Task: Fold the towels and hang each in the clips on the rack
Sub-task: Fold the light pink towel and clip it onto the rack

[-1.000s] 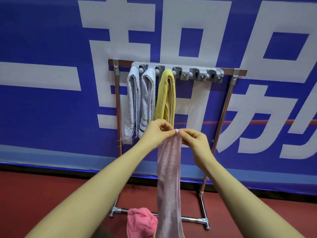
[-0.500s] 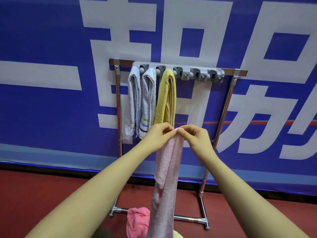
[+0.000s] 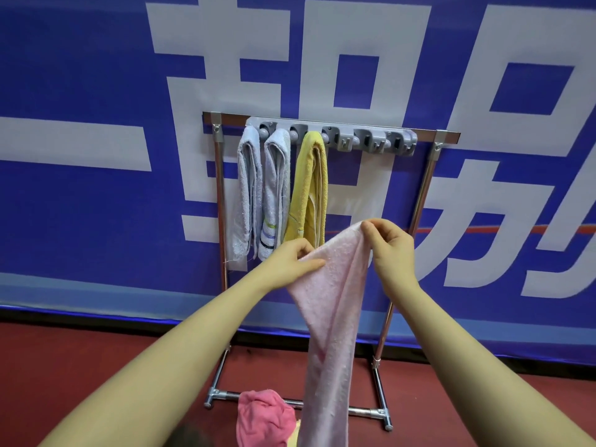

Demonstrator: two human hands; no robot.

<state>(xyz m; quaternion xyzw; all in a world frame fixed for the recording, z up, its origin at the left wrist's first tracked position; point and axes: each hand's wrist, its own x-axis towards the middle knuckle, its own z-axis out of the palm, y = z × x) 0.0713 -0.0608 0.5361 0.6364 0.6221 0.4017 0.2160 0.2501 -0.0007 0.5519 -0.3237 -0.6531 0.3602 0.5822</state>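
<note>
Where both hands [image 3: 392, 253] grip it, pink towel [image 3: 332, 304] runs off-frame below.

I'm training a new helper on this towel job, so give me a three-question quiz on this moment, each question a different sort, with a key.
1. How many towels already hang from the clip bar?
2. True or false: both hands grip the pale pink towel.
3. Which towel hangs nearest the free clips? A) yellow towel B) striped white towel C) plain white towel

Key
1. Three.
2. True: the left hand and the right hand each pinch its top edge.
3. A.
</note>
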